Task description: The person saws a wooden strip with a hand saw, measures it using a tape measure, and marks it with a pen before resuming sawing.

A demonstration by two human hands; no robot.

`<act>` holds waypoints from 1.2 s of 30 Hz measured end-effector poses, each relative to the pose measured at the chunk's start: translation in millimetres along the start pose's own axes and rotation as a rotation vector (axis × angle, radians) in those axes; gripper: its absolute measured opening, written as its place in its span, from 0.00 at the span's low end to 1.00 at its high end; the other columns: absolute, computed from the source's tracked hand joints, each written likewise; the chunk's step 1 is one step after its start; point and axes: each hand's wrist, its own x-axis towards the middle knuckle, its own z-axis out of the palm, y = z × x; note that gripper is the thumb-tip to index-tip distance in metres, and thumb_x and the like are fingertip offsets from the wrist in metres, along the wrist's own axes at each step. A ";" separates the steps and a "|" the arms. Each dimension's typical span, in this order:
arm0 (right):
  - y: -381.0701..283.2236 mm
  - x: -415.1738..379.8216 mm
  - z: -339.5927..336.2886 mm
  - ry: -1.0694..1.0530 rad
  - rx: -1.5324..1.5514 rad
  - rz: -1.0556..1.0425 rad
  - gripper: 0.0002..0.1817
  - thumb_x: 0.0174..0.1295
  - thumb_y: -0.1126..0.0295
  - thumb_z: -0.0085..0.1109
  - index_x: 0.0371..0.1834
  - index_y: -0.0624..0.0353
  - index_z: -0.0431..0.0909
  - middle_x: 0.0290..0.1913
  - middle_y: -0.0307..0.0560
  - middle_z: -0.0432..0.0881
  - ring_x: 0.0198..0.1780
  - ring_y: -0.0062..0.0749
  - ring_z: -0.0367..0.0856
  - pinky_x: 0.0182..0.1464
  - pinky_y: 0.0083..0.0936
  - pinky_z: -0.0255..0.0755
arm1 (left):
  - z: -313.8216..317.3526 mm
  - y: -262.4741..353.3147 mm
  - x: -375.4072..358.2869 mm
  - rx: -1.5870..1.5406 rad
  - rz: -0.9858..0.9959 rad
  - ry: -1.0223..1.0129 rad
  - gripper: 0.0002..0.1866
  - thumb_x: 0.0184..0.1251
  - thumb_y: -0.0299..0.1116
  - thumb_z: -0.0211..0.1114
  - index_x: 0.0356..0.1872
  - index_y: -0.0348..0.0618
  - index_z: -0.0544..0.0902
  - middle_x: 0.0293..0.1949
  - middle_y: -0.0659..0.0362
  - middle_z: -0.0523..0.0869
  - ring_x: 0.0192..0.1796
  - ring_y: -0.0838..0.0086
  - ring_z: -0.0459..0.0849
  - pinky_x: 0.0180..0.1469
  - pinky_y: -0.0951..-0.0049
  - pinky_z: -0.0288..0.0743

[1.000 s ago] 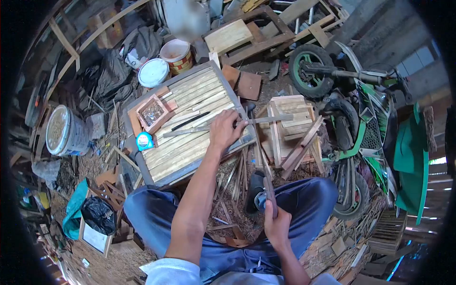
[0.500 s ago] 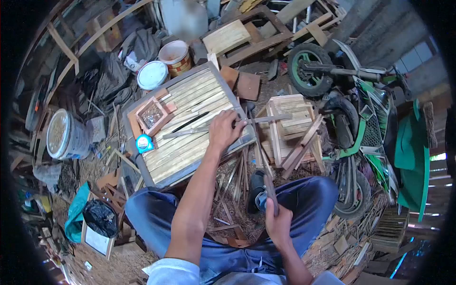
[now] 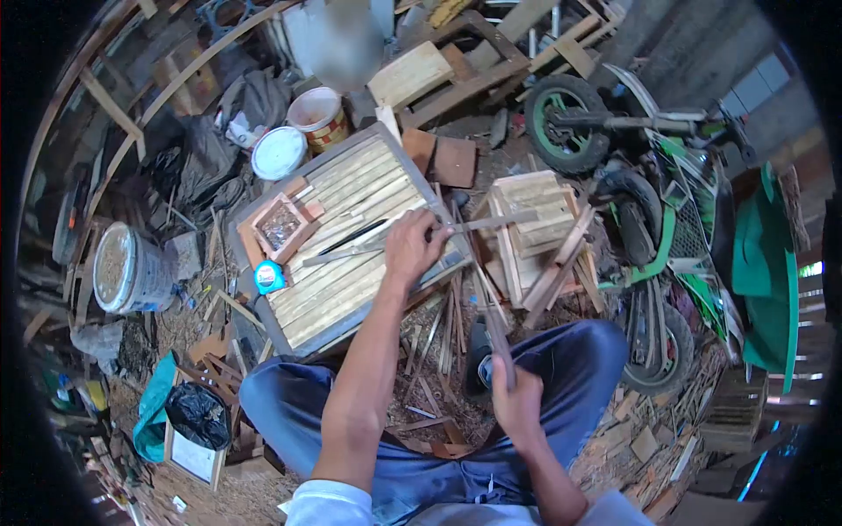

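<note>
My left hand (image 3: 414, 245) is closed on a thin wooden strip (image 3: 495, 221) over the right edge of a slatted wooden board (image 3: 324, 298). The strip runs from the slats out past the board's frame, above a small wooden box frame (image 3: 509, 263). In my right hand (image 3: 517, 405), low over my lap, is a long, narrow, dark blade-like tool (image 3: 497, 337), pointing up and away; its exact kind is unclear from the blur. A black pencil-like stick (image 3: 361, 234) lies on the slats beside the strip.
On the board sit a blue tape measure (image 3: 269, 277) and a small wooden box of nails or screws (image 3: 282, 230). Buckets (image 3: 317, 118) stand behind it. A green motorbike (image 3: 671, 219) leans at the right. Wood offcuts (image 3: 434, 342) cover the floor.
The tool in my right hand now tilts slightly differently and reaches farther up toward the strip. My left hand keeps its hold on the strip. The whole view has shifted slightly.
</note>
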 end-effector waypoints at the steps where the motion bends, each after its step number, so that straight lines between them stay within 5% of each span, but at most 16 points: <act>1: 1.3 -14.8 -5.5 -0.016 -0.002 0.075 0.21 0.73 0.58 0.53 0.36 0.68 0.84 0.18 0.61 0.77 0.25 0.50 0.85 0.29 0.37 0.74 | 0.8 -0.2 0.0 -0.012 0.007 0.008 0.17 0.59 0.46 0.70 0.29 0.42 0.80 0.33 0.55 0.82 0.40 0.56 0.80 0.43 0.58 0.73; 4: -20.8 6.9 4.9 0.064 0.134 0.047 0.28 0.71 0.54 0.55 0.21 0.71 0.77 0.13 0.56 0.70 0.17 0.30 0.74 0.25 0.38 0.66 | 0.2 4.4 -1.2 0.022 -0.016 0.034 0.16 0.59 0.44 0.70 0.29 0.41 0.80 0.33 0.55 0.82 0.40 0.56 0.80 0.43 0.58 0.73; 6: -19.5 71.8 36.8 0.127 0.021 -0.097 0.29 0.72 0.52 0.51 0.30 0.72 0.82 0.19 0.63 0.78 0.25 0.57 0.84 0.29 0.41 0.75 | 1.6 8.5 1.1 0.022 -0.013 0.012 0.16 0.60 0.44 0.69 0.29 0.41 0.80 0.32 0.55 0.81 0.39 0.55 0.79 0.42 0.57 0.72; 8: -24.3 125.7 64.2 0.199 0.043 -0.253 0.31 0.73 0.50 0.49 0.28 0.72 0.81 0.19 0.65 0.79 0.25 0.59 0.83 0.29 0.44 0.75 | 3.0 4.2 3.5 0.036 -0.010 0.009 0.17 0.62 0.45 0.68 0.29 0.40 0.79 0.32 0.53 0.81 0.39 0.53 0.79 0.41 0.55 0.72; 13: -15.0 58.0 22.8 0.106 0.096 -0.188 0.25 0.72 0.54 0.53 0.31 0.69 0.83 0.19 0.64 0.78 0.27 0.57 0.84 0.31 0.45 0.75 | 3.6 -0.5 3.6 0.062 0.003 -0.029 0.15 0.60 0.44 0.69 0.29 0.41 0.80 0.33 0.56 0.81 0.42 0.57 0.79 0.44 0.57 0.72; 14: -8.7 32.2 10.8 0.066 0.059 -0.150 0.22 0.71 0.56 0.55 0.32 0.68 0.84 0.18 0.61 0.77 0.26 0.50 0.86 0.30 0.41 0.75 | 2.9 -2.5 3.9 0.044 0.004 -0.008 0.15 0.61 0.44 0.69 0.29 0.41 0.80 0.33 0.55 0.81 0.42 0.57 0.79 0.44 0.57 0.72; 15: 3.6 7.4 6.6 0.070 0.098 -0.053 0.23 0.71 0.57 0.56 0.30 0.70 0.82 0.15 0.52 0.70 0.18 0.26 0.75 0.26 0.32 0.68 | 3.0 -1.8 2.7 0.028 0.001 0.006 0.16 0.61 0.45 0.69 0.29 0.42 0.80 0.33 0.54 0.82 0.42 0.56 0.79 0.44 0.57 0.73; 16: 12.4 -9.7 2.8 0.082 0.120 -0.044 0.23 0.72 0.58 0.56 0.29 0.70 0.81 0.14 0.48 0.67 0.21 0.16 0.69 0.24 0.30 0.65 | 2.7 -1.3 0.4 0.013 0.002 0.012 0.16 0.62 0.45 0.69 0.29 0.42 0.80 0.33 0.54 0.82 0.42 0.55 0.80 0.44 0.57 0.73; 20: -12.0 12.2 10.3 0.085 0.082 0.049 0.27 0.71 0.56 0.57 0.21 0.70 0.78 0.12 0.51 0.67 0.16 0.23 0.69 0.23 0.34 0.63 | 6.3 -3.2 1.9 0.057 -0.006 0.034 0.17 0.63 0.47 0.67 0.30 0.42 0.81 0.34 0.54 0.82 0.42 0.55 0.80 0.44 0.56 0.73; 22: -9.0 19.8 18.7 0.172 0.043 -0.073 0.29 0.71 0.56 0.57 0.16 0.69 0.74 0.12 0.59 0.70 0.13 0.38 0.70 0.22 0.37 0.63 | 6.9 -2.3 7.1 0.082 -0.022 0.019 0.15 0.63 0.45 0.68 0.32 0.44 0.82 0.34 0.56 0.82 0.42 0.56 0.80 0.44 0.56 0.73; 27: 22.2 20.7 -18.8 -0.017 0.117 0.053 0.22 0.68 0.57 0.62 0.24 0.66 0.77 0.15 0.46 0.67 0.20 0.21 0.65 0.25 0.29 0.63 | 4.6 7.1 2.5 0.073 0.000 -0.001 0.15 0.62 0.45 0.68 0.30 0.42 0.81 0.33 0.55 0.81 0.41 0.56 0.80 0.43 0.56 0.73; 31: 22.1 -3.0 -13.5 0.014 0.195 -0.260 0.16 0.62 0.61 0.70 0.32 0.64 0.78 0.17 0.44 0.70 0.19 0.23 0.67 0.25 0.27 0.65 | 0.2 5.9 -1.3 0.072 -0.003 0.011 0.15 0.61 0.44 0.69 0.29 0.42 0.81 0.33 0.54 0.82 0.41 0.56 0.80 0.42 0.56 0.73; 36: 13.4 1.1 6.2 0.193 0.205 -0.206 0.16 0.64 0.62 0.66 0.26 0.62 0.77 0.14 0.47 0.72 0.15 0.30 0.72 0.23 0.30 0.65 | 0.4 6.8 -2.1 0.058 -0.012 0.042 0.15 0.61 0.45 0.69 0.30 0.43 0.82 0.34 0.55 0.83 0.42 0.56 0.81 0.44 0.57 0.75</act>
